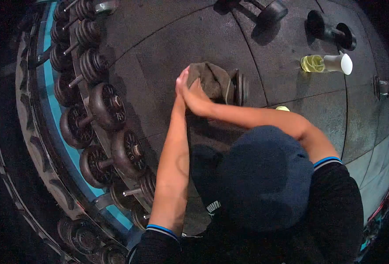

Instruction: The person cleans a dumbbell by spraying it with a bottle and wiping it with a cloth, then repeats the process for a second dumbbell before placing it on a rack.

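Note:
A brown-grey cloth (210,80) is bunched over one end of a dumbbell (242,86) on the floor, whose dark plates show to the right of it. My left hand (181,83) presses at the cloth's left side. Crossing in from the right, my right hand (196,99) lies against the cloth's near left edge and overlaps the left hand. The fingers of both hands are bent round the cloth and partly hidden. A small pale yellow object (283,108) shows just behind my right forearm.
A rack of dumbbells (109,106) runs along the left. A bottle of yellow liquid (313,64) with a white top lies at the upper right. Further dumbbells (331,31) rest on the dark floor mats (159,48). A dark cap (265,180) fills the lower middle.

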